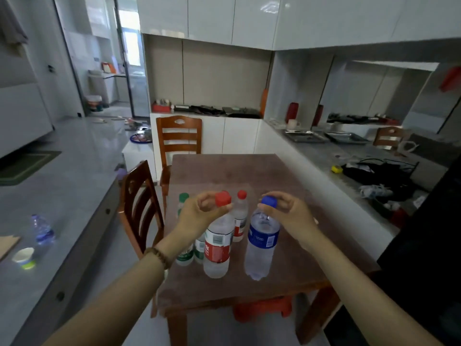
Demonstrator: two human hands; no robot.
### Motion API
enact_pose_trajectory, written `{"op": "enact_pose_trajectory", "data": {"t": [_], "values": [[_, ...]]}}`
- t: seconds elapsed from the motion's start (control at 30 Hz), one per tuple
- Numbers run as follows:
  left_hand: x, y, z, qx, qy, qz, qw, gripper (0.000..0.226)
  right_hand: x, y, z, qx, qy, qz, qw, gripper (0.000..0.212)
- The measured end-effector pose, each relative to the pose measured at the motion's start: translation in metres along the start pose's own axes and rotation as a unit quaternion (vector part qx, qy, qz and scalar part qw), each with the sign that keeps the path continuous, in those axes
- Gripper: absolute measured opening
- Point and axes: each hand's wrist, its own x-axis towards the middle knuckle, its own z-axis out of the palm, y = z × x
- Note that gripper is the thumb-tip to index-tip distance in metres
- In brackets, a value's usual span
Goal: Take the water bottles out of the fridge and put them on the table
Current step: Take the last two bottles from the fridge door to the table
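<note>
No legible text on bottle labels [216, 248]

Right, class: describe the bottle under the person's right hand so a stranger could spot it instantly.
Start at the brown wooden table. Near its front edge stands a cluster of water bottles; take the rightmost, gripped at the cap by the right hand. That blue-capped bottle alone has a blue cap and label.

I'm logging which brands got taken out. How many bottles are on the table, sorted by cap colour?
Red cap: 2, one under the left hand, one behind
Blue cap: 1, under the right hand
Green cap: 2 at least, partly hidden
Total: 5
</note>
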Motion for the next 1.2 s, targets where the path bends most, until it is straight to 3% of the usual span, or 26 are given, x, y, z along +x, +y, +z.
{"op": "enact_pose_trajectory", "data": {"t": [0.2, 0.47, 0.7, 1.2], "values": [[0.046, -0.031, 0.027, 0.076, 0.058, 0.020, 0.995, 0.028, 0.061, 0.043, -0.019, 0.000, -0.091, -0.011, 0.996, 0.032], [0.082, -0.066, 0.029, 0.228, -0.003, 0.008, 0.974, 0.028, 0.108, 0.095, -0.008, -0.002, -0.137, 0.003, 0.991, 0.028], [0.097, -0.086, 0.028, 0.294, -0.065, 0.020, 0.953, 0.024, 0.124, 0.123, 0.013, -0.012, -0.148, 0.028, 0.989, 0.030], [0.124, -0.118, 0.025, 0.329, -0.114, -0.024, 0.937, 0.032, 0.143, 0.149, 0.030, 0.014, -0.120, 0.066, 0.990, 0.031]]}}
